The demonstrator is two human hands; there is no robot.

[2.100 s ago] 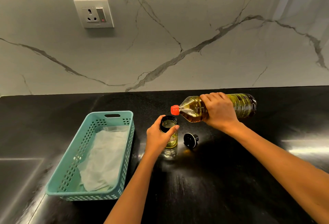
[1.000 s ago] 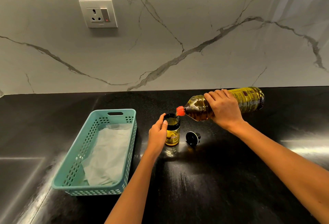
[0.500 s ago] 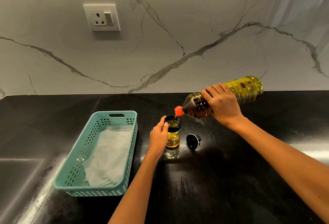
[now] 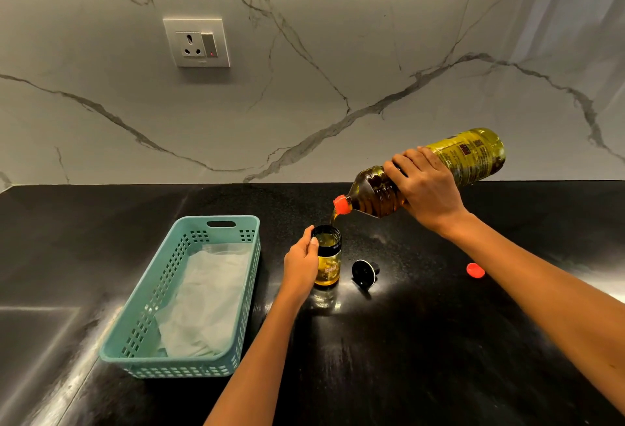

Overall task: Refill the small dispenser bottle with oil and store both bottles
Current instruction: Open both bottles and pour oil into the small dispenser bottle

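Right hand (image 4: 426, 189) clenched round large clear plastic oil bottle (image 4: 429, 172), tilted, orange neck down-left, base up-right. Thin amber oil stream (image 4: 333, 219) ran from neck into open top of small glass dispenser bottle w/ black collar (image 4: 327, 256), upright on black glossy countertop (image 4: 422, 341). Left hand (image 4: 301, 265) grasped dispenser's left side, thumb at collar. Black dispenser lid (image 4: 364, 271) lay just right of it; small red cap (image 4: 475, 270) further right. Teal perforated plastic basket (image 4: 142, 327) w/ white cloth (image 4: 203, 300) inside sat left, apart from dispenser.
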